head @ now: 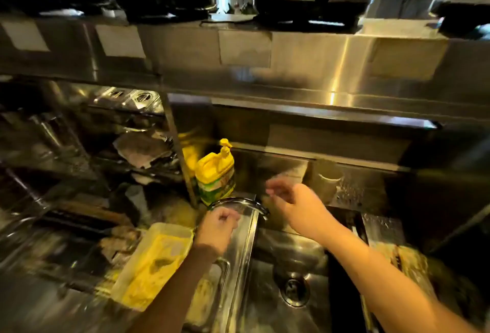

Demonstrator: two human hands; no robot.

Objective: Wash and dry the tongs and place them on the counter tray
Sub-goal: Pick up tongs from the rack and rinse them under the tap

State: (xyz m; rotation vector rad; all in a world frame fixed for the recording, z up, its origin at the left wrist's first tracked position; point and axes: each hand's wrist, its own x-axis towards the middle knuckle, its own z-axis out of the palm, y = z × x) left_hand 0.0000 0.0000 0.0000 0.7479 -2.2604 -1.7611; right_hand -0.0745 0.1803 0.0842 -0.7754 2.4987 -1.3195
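Right, tongs aren't visible anywhere in the head view, so I can't say where they are; they're in neither hand, and the basin shows only bare steel. The counter tray can't be picked out either.

Left hand (pixel 217 226) sits at the curved chrome faucet (pixel 238 204) on the divider beside the stainless steel sink basin (pixel 289 261). Fingers are curled, but whether they actually clamp the faucet or just hover by it I can't tell; there's motion blur and the knuckles hide the contact. Right hand (pixel 291 200) is raised above the far edge of the basin, fingers loosely bent, holding nothing I can make out. It's heavily blurred.

My read: this is the water-on or spout-positioning step, before washing proper.

How to do it well:
- Swing the spout over the basin, not over the divider, before opening flow. The round metal drain (pixel 294 293) looks unblocked.
- Open the flow moderately. Steel walls will splash, and droplets already sit on the ledge at right.
- Yellow pump-top detergent jug (pixel 216 176) stands just behind the faucet, so one press with the free right hand is enough.
- Pale plastic tub holding a yellow sponge-like pad (pixel 153 263) lies left of the divider, just beside the left wrist; take it left-handed once water runs.
- Fetch the tongs first; nothing here can be washed until they're in hand.

Risk: wet hands on a chrome lever slip.
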